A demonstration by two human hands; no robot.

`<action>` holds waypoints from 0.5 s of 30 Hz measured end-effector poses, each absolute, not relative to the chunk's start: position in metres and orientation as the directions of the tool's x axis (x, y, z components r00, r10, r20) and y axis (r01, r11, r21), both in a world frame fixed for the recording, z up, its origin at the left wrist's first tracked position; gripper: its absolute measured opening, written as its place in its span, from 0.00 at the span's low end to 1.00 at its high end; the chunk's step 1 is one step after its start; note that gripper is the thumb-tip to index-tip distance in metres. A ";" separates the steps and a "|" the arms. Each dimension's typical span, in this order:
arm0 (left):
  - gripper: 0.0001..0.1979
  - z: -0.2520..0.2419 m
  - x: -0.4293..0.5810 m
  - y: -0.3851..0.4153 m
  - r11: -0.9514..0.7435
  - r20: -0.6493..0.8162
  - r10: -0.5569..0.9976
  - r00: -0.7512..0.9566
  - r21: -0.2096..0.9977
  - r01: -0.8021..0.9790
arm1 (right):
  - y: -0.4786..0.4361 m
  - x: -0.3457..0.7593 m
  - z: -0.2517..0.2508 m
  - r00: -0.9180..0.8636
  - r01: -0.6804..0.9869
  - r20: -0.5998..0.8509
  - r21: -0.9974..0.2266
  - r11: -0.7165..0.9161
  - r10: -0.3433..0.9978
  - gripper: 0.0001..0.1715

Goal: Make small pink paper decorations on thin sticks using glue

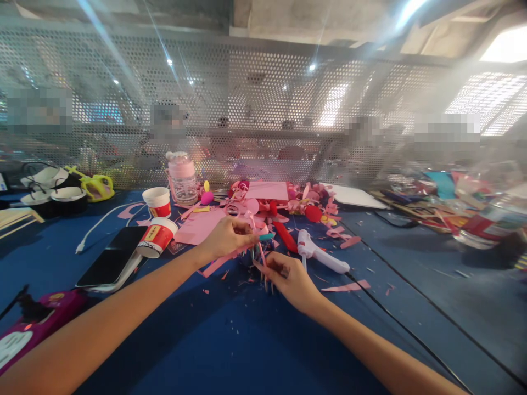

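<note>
My left hand (230, 238) is closed in a pinch at a small teal strip (267, 237). Just below and to its right, my right hand (290, 278) pinches the lower end of a narrow pink paper strip (262, 253). Between and beneath the hands are thin stick-like pieces, partly hidden by the fingers. A longer pink strip (222, 264) lies under my left hand. Beside my right hand rests a white hot glue gun (323, 257) with a black cord, and a red strip (286, 235) lies behind it.
Pink paper scraps (329, 204) and a pink sheet (267, 190) pile up ahead. Leftward are paper cups (157, 237), a phone (111, 257), a bottle (182, 178) and a purple device (49, 315). A plastic jug (489, 222) stands right. A perforated metal screen (267, 82) rises behind.
</note>
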State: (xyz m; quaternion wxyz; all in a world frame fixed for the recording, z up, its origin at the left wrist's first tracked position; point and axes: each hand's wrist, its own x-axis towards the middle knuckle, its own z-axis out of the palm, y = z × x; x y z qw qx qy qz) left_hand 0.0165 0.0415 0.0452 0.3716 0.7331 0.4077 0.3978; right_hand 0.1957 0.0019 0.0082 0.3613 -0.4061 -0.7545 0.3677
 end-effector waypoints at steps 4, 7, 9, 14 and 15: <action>0.15 0.040 0.016 0.045 -0.419 0.325 0.895 0.306 0.848 0.326 | 0.000 0.195 0.010 -0.416 0.326 0.229 -0.866 0.380 0.880 0.20; 0.15 0.039 0.017 0.044 -0.391 0.309 0.913 0.268 0.851 0.351 | 0.000 0.195 0.009 -0.416 0.290 0.194 -0.898 0.331 0.889 0.20; 0.15 0.040 0.017 0.042 -0.399 0.323 0.913 0.248 0.830 0.390 | 0.001 0.195 0.008 -0.392 0.261 0.174 -0.921 0.290 0.903 0.19; 0.15 0.048 0.014 0.039 -0.510 0.394 0.860 0.325 0.682 0.523 | 0.006 0.197 0.005 -0.354 0.162 0.149 -0.963 0.218 0.923 0.20; 0.17 0.050 0.012 0.039 -0.558 0.431 0.830 0.355 0.614 0.559 | 0.007 0.198 0.005 -0.347 0.146 0.144 -0.968 0.205 0.927 0.20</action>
